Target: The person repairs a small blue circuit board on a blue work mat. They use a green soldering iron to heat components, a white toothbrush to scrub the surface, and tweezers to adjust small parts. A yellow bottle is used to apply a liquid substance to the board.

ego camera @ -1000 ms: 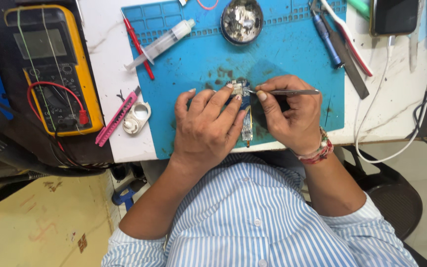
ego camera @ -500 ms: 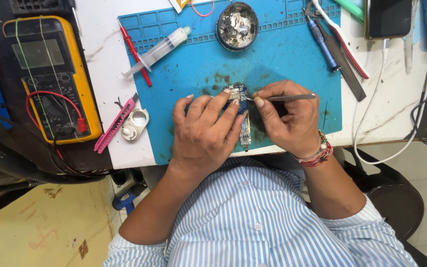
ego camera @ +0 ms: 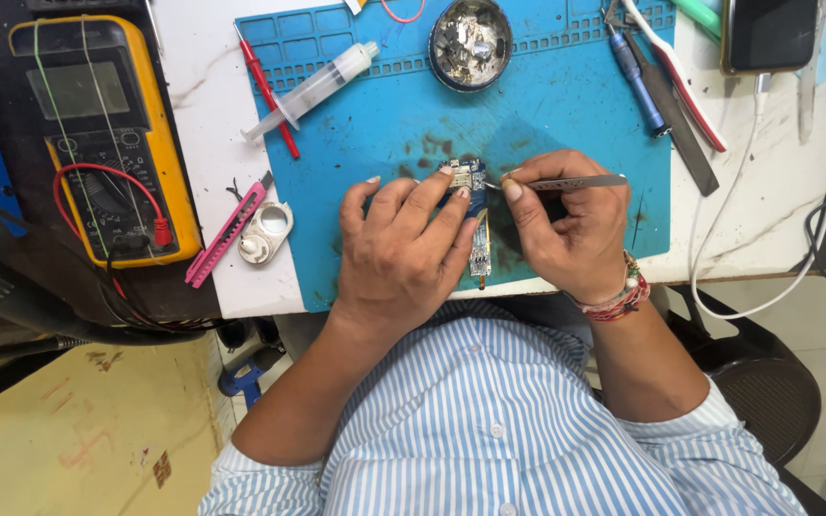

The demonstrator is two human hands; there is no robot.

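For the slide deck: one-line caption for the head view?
Left hand steadies a small circuit board on a blue mat; right hand holds tweezers to it.

Both hands low and close together, just in front of the torso

The left hand lies palm down, fingers stretched forward and slightly spread, forearm angling in from the lower left. The right hand is curled, thumb and forefinger pinched together and pointing toward the left fingertips; its wrist wears a beaded band, forearm bent in from the right.

A blue mat, a yellow multimeter, a pink cutter, and a blue-and-white striped shirt.
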